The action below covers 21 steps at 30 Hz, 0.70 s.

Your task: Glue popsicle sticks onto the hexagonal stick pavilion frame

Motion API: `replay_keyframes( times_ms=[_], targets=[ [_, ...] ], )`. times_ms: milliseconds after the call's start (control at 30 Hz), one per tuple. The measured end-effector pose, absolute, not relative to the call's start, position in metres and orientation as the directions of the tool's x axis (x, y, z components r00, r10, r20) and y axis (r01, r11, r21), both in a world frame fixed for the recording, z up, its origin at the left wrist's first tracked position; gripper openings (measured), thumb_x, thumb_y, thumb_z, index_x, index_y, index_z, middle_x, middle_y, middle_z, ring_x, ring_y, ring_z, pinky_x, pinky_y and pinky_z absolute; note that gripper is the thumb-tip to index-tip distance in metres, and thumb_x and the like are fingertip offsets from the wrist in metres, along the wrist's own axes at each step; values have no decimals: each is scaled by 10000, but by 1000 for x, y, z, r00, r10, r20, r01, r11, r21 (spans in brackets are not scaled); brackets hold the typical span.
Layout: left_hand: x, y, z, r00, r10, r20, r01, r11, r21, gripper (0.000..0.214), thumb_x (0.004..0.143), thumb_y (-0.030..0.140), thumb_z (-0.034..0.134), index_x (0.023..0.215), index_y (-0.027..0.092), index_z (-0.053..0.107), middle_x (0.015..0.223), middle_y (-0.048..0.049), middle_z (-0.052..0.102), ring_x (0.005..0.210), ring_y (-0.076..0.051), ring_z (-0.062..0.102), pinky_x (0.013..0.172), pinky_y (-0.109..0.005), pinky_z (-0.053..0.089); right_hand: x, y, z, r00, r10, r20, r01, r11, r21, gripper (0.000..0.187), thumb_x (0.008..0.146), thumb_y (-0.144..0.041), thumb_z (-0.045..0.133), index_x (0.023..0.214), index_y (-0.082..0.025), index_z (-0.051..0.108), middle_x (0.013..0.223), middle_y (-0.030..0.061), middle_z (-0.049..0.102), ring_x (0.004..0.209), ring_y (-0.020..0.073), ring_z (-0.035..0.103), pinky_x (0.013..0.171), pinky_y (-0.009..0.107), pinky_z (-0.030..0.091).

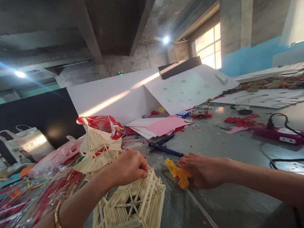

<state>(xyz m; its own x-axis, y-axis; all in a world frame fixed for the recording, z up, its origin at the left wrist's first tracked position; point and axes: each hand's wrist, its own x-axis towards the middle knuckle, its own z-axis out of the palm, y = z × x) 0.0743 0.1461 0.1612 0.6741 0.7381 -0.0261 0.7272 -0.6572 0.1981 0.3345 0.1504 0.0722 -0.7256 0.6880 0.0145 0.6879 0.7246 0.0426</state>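
Note:
A model built of pale wooden sticks (152,195), with a spoked opening in its top, stands below my left hand (129,168). The fingers of that hand are closed in a pinch at the model's upper edge; what lies between them is hidden. A tiered stick tower with a pointed roof (96,139) rises behind my left wrist. My right hand (207,169) is curled round the side of a yellow glue gun (176,172), whose clear glue stick (203,210) sticks out toward me. Blue-handled pliers (164,147) lie just beyond my right fingertips.
Plastic wrapping and coloured scraps (39,201) pile up at left, near a white bag (27,147). Pink and white sheets (162,125) lie ahead, before white boards (110,95). A purple power strip (280,136) with a black cord sits at right, beyond red scraps (242,120).

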Motion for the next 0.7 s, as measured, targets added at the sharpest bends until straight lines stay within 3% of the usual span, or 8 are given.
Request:
replay_keyframes(
  times_ms=[700],
  targets=[
    [76,144,162,683,730,-30,717,-662,217,160,658,152,551,695,170,707,644,12,670,613,-108,566,561,-180,358,333,145,77,-722,690,38,691,720,64,248,617,-102,470,844,-140,563,843,106,591,762,240,544,688,333,358]
  ],
)
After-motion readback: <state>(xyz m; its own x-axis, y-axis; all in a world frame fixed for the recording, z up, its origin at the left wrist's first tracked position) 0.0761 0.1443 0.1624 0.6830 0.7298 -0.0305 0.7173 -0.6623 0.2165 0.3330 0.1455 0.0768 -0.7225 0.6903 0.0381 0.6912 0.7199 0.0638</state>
